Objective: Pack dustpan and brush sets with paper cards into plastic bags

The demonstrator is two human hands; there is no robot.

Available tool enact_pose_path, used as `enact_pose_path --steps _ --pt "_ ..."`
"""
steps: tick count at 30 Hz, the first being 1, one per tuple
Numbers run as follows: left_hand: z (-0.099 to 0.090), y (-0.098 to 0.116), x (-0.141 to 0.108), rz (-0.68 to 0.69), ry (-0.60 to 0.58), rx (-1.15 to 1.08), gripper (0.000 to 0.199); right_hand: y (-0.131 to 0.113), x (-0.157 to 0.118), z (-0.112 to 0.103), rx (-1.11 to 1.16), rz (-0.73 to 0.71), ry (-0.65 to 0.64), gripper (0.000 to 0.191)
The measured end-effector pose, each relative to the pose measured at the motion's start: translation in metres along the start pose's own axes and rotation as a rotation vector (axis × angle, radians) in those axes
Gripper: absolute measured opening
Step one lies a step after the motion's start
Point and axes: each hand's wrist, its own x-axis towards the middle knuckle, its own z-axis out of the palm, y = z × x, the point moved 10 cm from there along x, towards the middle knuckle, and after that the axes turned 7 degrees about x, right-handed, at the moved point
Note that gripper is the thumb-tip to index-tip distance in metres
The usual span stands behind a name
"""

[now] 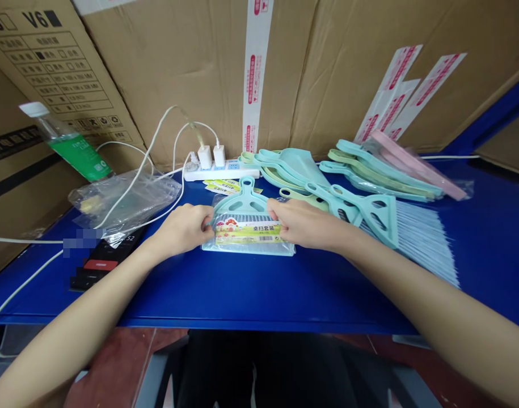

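A light-blue brush and dustpan set [245, 203] in a clear bag lies near the middle of the blue table, its handle pointing away from me. Across its bristles runs a yellow-green printed label card [246, 231]. My left hand [185, 226] grips the set's left edge with curled fingers. On the opposite edge my right hand [299, 220] is closed too, its thumb by the card's end. Beyond and right of my right hand lie loose light-blue brushes [382, 218] with pale bristles. Several dustpans [299, 164] in blue and green are stacked behind them.
A white power strip [237, 170] with plugged chargers stands at the back, near more label cards [223, 187]. To the left are a green-labelled bottle [78, 150], a crumpled clear bag [131, 192], white cables and a black box [104, 260]. Cardboard [191, 68] walls the back. Wrapped dustpans [382, 170] lie back right.
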Motion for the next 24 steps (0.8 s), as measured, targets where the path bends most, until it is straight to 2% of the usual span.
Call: enact_pose_path --steps 5,12,20,24 --pt "0.000 -0.003 0.003 0.007 0.017 -0.086 0.025 -0.003 0.001 -0.005 0.055 -0.075 0.028 0.029" --pt "0.003 -0.003 0.005 0.037 0.004 -0.153 0.020 -0.003 0.002 -0.010 0.145 -0.116 -0.039 0.025" --pt "0.003 -0.006 0.001 -0.035 -0.024 0.049 0.012 0.000 0.003 -0.010 0.197 -0.129 -0.040 0.020" --pt "-0.004 -0.007 -0.003 -0.085 0.015 0.169 0.022 0.000 0.001 -0.016 0.099 -0.109 0.025 0.020"
